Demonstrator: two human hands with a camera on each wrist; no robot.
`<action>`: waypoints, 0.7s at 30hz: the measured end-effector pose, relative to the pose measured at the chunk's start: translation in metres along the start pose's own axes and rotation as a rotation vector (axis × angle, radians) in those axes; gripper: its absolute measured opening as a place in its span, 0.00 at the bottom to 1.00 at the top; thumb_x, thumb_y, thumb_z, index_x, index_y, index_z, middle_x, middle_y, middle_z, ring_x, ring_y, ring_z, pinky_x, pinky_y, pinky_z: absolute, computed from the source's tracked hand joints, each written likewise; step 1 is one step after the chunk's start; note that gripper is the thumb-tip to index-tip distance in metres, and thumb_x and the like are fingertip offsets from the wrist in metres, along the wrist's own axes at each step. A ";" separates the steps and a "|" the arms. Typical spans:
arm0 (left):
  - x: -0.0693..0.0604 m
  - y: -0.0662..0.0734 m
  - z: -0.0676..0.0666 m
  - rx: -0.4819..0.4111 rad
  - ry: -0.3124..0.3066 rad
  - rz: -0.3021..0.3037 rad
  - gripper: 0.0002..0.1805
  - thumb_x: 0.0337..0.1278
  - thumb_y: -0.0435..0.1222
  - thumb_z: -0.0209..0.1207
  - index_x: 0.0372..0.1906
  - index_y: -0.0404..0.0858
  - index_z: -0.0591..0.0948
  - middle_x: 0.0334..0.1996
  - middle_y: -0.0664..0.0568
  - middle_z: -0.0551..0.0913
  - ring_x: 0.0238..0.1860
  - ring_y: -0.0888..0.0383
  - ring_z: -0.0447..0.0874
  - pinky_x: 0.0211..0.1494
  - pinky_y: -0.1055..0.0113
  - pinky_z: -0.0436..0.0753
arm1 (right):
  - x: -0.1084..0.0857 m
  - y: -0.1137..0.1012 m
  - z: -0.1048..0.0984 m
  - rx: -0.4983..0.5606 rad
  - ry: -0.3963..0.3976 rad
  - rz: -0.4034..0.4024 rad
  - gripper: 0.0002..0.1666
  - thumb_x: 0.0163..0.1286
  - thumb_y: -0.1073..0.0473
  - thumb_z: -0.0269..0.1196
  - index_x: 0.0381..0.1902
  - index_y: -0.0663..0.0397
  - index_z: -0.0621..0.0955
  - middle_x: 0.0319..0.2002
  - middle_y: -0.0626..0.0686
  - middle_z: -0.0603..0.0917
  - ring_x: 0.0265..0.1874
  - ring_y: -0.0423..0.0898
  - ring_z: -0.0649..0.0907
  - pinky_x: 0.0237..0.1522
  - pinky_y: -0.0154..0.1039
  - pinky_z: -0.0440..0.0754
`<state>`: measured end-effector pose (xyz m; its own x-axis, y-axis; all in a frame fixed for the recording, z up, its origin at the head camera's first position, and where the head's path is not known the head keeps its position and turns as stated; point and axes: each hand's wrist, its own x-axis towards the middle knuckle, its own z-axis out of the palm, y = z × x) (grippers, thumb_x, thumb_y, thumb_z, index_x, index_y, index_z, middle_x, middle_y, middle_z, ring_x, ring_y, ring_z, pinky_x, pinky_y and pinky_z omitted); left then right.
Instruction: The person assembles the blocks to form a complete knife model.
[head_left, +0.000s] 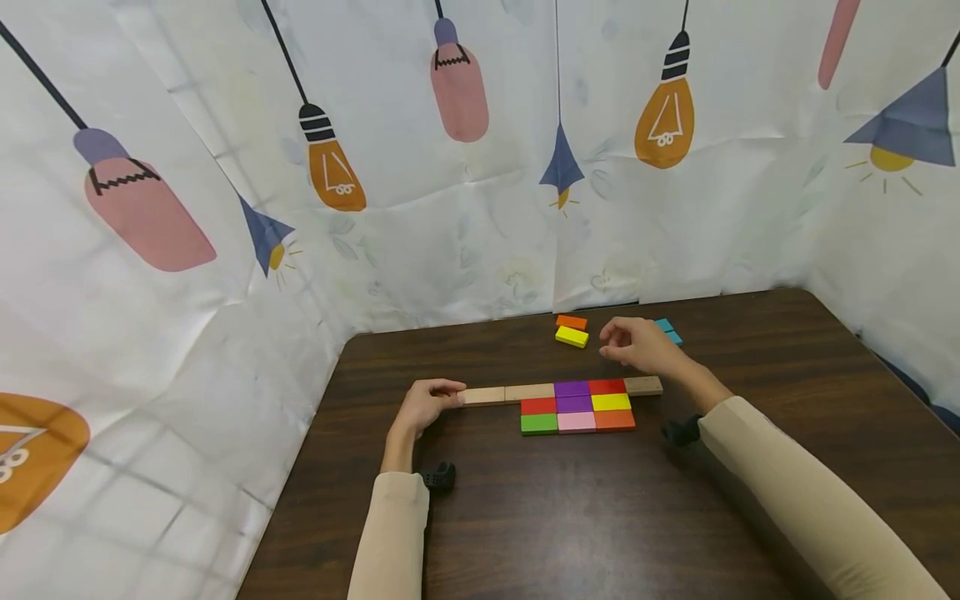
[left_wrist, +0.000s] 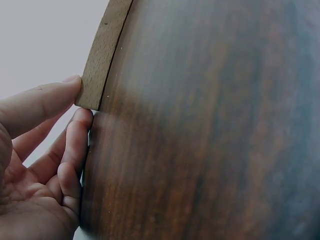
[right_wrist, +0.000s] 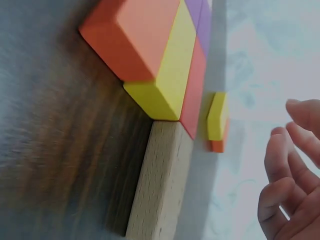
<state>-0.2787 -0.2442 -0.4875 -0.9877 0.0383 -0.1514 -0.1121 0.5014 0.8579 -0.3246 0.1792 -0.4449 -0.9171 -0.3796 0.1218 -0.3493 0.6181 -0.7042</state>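
Note:
My left hand grips the left end of a plain wooden block between thumb and finger; the left wrist view shows the thumb at the corner of this wooden block. A second plain block continues the row rightward. Beside it lies a flat patch of coloured blocks, among them a purple block, a green block and a pink block. My right hand, fingers loosely bent and holding nothing, hovers above another plain block at the row's right end.
Toward the back of the brown table lie an orange block and a yellow block. Blue blocks sit partly behind the right hand. A lamp-patterned white cloth hangs behind the table.

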 end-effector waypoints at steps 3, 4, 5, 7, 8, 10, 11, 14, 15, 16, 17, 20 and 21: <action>0.000 0.000 0.000 -0.007 -0.003 -0.006 0.13 0.60 0.37 0.71 0.50 0.45 0.90 0.44 0.48 0.86 0.43 0.53 0.82 0.51 0.57 0.81 | 0.013 0.007 0.003 0.030 0.013 0.018 0.17 0.70 0.58 0.69 0.52 0.61 0.81 0.34 0.54 0.83 0.25 0.47 0.81 0.30 0.39 0.81; 0.000 0.000 0.000 -0.008 -0.003 -0.007 0.13 0.61 0.37 0.71 0.50 0.45 0.90 0.44 0.48 0.86 0.43 0.53 0.82 0.52 0.57 0.81 | 0.017 0.009 0.005 0.042 0.016 0.027 0.18 0.70 0.57 0.69 0.53 0.61 0.81 0.35 0.54 0.83 0.25 0.47 0.81 0.31 0.40 0.81; 0.000 0.000 0.000 -0.009 -0.003 -0.010 0.13 0.60 0.37 0.71 0.50 0.45 0.90 0.44 0.48 0.86 0.43 0.53 0.82 0.52 0.56 0.80 | 0.021 0.011 0.006 0.052 0.015 0.033 0.18 0.71 0.57 0.69 0.53 0.61 0.81 0.36 0.55 0.83 0.26 0.48 0.82 0.32 0.40 0.82; -0.001 0.000 -0.001 -0.007 -0.002 -0.007 0.13 0.61 0.37 0.71 0.50 0.45 0.90 0.44 0.49 0.86 0.43 0.53 0.82 0.52 0.56 0.81 | 0.027 0.015 0.009 0.066 0.011 0.046 0.19 0.71 0.58 0.69 0.55 0.61 0.81 0.38 0.56 0.83 0.28 0.48 0.83 0.34 0.39 0.83; -0.001 0.000 -0.001 -0.004 -0.001 -0.003 0.13 0.61 0.37 0.71 0.50 0.44 0.90 0.44 0.49 0.86 0.43 0.53 0.82 0.52 0.56 0.81 | 0.030 0.017 0.011 0.072 0.006 0.052 0.19 0.71 0.58 0.69 0.55 0.61 0.81 0.40 0.56 0.83 0.28 0.48 0.83 0.34 0.39 0.84; -0.001 0.000 -0.001 -0.004 0.001 -0.002 0.12 0.61 0.37 0.71 0.50 0.44 0.90 0.43 0.49 0.86 0.43 0.53 0.82 0.52 0.55 0.81 | 0.036 0.020 0.014 0.075 -0.006 0.064 0.19 0.71 0.58 0.69 0.56 0.60 0.81 0.42 0.57 0.83 0.29 0.49 0.83 0.35 0.39 0.84; -0.001 0.000 -0.001 -0.005 0.002 -0.002 0.12 0.61 0.37 0.71 0.49 0.45 0.90 0.43 0.49 0.86 0.43 0.54 0.82 0.52 0.55 0.81 | 0.038 0.021 0.015 0.077 -0.013 0.067 0.19 0.71 0.59 0.69 0.56 0.60 0.81 0.42 0.58 0.83 0.30 0.49 0.84 0.35 0.40 0.85; -0.001 0.000 -0.001 -0.003 0.003 0.005 0.12 0.61 0.37 0.71 0.50 0.45 0.90 0.43 0.49 0.86 0.42 0.54 0.82 0.51 0.56 0.81 | 0.044 0.024 0.017 0.082 -0.029 0.084 0.19 0.70 0.59 0.69 0.56 0.60 0.81 0.45 0.60 0.83 0.30 0.50 0.83 0.36 0.42 0.85; -0.001 0.000 -0.001 -0.004 0.003 0.003 0.12 0.61 0.37 0.71 0.49 0.45 0.90 0.43 0.49 0.86 0.42 0.54 0.82 0.51 0.57 0.80 | 0.046 0.025 0.018 0.081 -0.035 0.091 0.19 0.70 0.59 0.69 0.56 0.59 0.81 0.46 0.60 0.82 0.30 0.50 0.83 0.37 0.42 0.85; -0.001 0.000 -0.001 -0.002 0.004 0.006 0.12 0.61 0.37 0.71 0.50 0.45 0.90 0.43 0.49 0.86 0.42 0.53 0.82 0.51 0.57 0.80 | 0.047 0.026 0.018 0.082 -0.042 0.100 0.19 0.71 0.59 0.69 0.56 0.59 0.80 0.46 0.61 0.82 0.31 0.50 0.83 0.37 0.42 0.85; -0.001 0.000 0.000 -0.003 0.003 0.008 0.12 0.61 0.37 0.70 0.50 0.45 0.90 0.43 0.49 0.86 0.42 0.53 0.82 0.50 0.57 0.80 | 0.048 0.028 0.019 0.082 -0.049 0.108 0.19 0.71 0.59 0.69 0.56 0.59 0.80 0.47 0.61 0.82 0.31 0.50 0.83 0.38 0.43 0.85; -0.001 0.000 0.000 0.000 0.003 0.009 0.12 0.61 0.37 0.70 0.50 0.44 0.90 0.43 0.48 0.86 0.42 0.53 0.82 0.50 0.57 0.81 | 0.053 0.032 0.020 0.075 -0.069 0.132 0.20 0.71 0.59 0.69 0.57 0.58 0.80 0.48 0.61 0.81 0.32 0.49 0.83 0.39 0.42 0.85; -0.001 0.000 0.001 -0.001 0.003 0.009 0.12 0.61 0.37 0.70 0.50 0.44 0.90 0.43 0.48 0.86 0.42 0.53 0.82 0.50 0.57 0.81 | 0.054 0.033 0.020 0.071 -0.076 0.135 0.20 0.71 0.59 0.69 0.57 0.58 0.80 0.49 0.62 0.81 0.32 0.49 0.83 0.39 0.41 0.84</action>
<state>-0.2778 -0.2436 -0.4873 -0.9889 0.0404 -0.1428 -0.1037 0.5006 0.8594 -0.3819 0.1652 -0.4759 -0.9368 -0.3486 -0.0288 -0.2065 0.6177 -0.7588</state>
